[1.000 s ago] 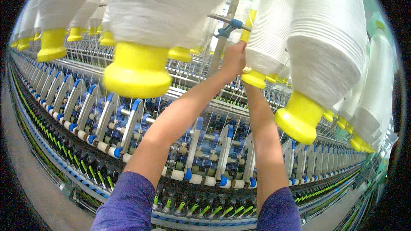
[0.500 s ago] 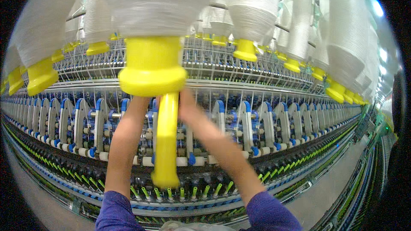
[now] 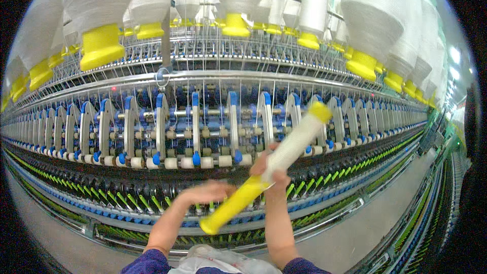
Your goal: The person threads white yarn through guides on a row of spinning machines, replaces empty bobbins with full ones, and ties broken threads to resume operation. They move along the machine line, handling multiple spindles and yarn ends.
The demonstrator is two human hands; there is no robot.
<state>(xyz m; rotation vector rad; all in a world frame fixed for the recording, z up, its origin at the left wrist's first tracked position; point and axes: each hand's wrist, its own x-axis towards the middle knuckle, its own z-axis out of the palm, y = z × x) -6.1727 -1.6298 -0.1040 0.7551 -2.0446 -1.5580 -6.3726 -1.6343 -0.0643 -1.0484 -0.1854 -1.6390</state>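
Observation:
My right hand is closed around a long yellow bobbin. White yarn covers its upper part, and the lower end is bare yellow tube. It is held tilted, with its upper end to the right and its bare end down toward the left. My left hand is just left of the bobbin's bare part, above a row of green spindle tips. Motion smears its fingers, so I cannot tell whether they hold anything. Behind both hands runs the spinning frame, with its grey arms capped in blue and its white rollers.
Large white yarn bobbins with yellow ends hang overhead in rows. A metal rail crosses in front of me. Green spindles line the frame's lower edge. Grey floor shows at the lower right, beside another machine row.
Both hands have come down from beneath a large hanging bobbin. The yellow bobbin, upright before, is now tilted in my right hand. My left hand is apart from it, and the view has shifted.

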